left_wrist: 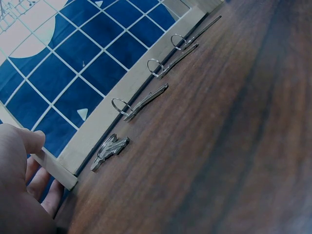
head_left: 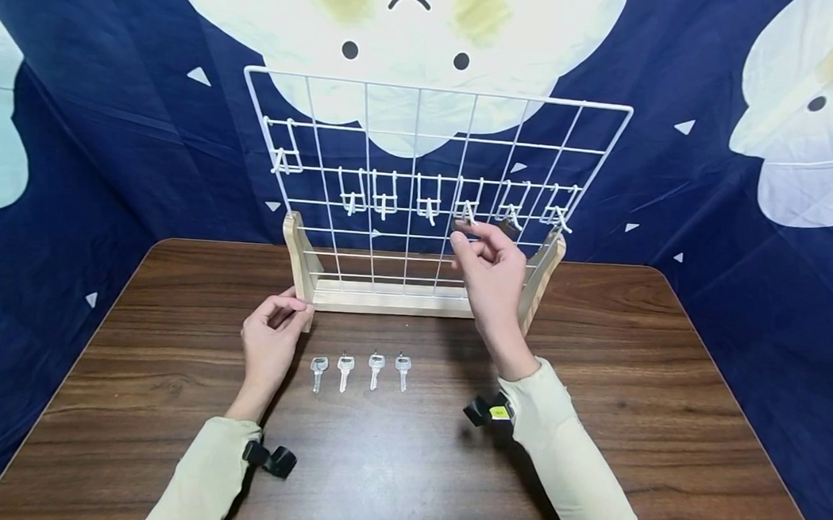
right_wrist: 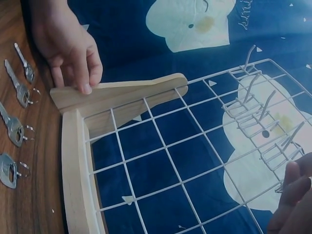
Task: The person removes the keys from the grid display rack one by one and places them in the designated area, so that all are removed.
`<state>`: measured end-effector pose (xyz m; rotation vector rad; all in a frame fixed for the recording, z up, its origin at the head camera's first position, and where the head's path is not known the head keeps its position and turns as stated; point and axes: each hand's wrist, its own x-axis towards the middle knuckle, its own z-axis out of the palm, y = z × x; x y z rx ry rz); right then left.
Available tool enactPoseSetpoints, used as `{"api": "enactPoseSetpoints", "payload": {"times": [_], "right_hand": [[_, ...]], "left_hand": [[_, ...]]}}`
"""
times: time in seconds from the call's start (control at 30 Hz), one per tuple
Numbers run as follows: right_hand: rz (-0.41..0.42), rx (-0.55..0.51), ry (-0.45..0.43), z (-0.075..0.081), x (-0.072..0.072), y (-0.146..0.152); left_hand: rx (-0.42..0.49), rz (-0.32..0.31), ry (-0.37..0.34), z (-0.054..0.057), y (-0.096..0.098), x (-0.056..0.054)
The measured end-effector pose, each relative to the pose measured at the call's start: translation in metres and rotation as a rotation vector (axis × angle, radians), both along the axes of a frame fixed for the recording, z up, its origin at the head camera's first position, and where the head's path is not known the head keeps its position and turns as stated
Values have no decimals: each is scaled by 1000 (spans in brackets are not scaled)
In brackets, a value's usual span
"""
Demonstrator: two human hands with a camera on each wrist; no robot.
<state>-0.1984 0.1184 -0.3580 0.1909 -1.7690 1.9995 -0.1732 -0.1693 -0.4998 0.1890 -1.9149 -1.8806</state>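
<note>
My left hand [head_left: 271, 339] grips the near end of the left wooden foot [head_left: 302, 257] of a white wire grid rack [head_left: 414, 135]. In the left wrist view the thumb lies over the foot's edge, the other fingers behind it. Up at the grid, my right hand [head_left: 494, 277] pinches a small metal key [head_left: 461, 225] right at a white hook [head_left: 468, 209]; the fingers hide most of the key. Just right of it, a dark key-like piece [head_left: 510, 227] hangs at another hook [head_left: 511, 212]. Several silver keys with rings, including one key [head_left: 376, 369], lie in a row on the table.
More white hooks, such as one hook [head_left: 429, 207], line the grid's middle bar; a single hook [head_left: 284, 160] sits higher at the left. The right wooden foot [head_left: 543, 276] stands behind my right wrist. A dark blue patterned cloth [head_left: 146, 116] surrounds the brown table [head_left: 666, 387].
</note>
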Motion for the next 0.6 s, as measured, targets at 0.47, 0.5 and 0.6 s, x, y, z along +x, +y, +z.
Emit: {"api": "enactPoseSetpoints", "payload": {"times": [0.47,0.5,0.6], "right_hand": [[40,-114,-12,5,5,2],[42,-120,-6,5,5,2],[46,-127,12,6,5,2]], "left_hand": [[1,-1,1,1,0,0],[3,-3,2,1,0,0],[10,-9,4,1,1,0]]}}
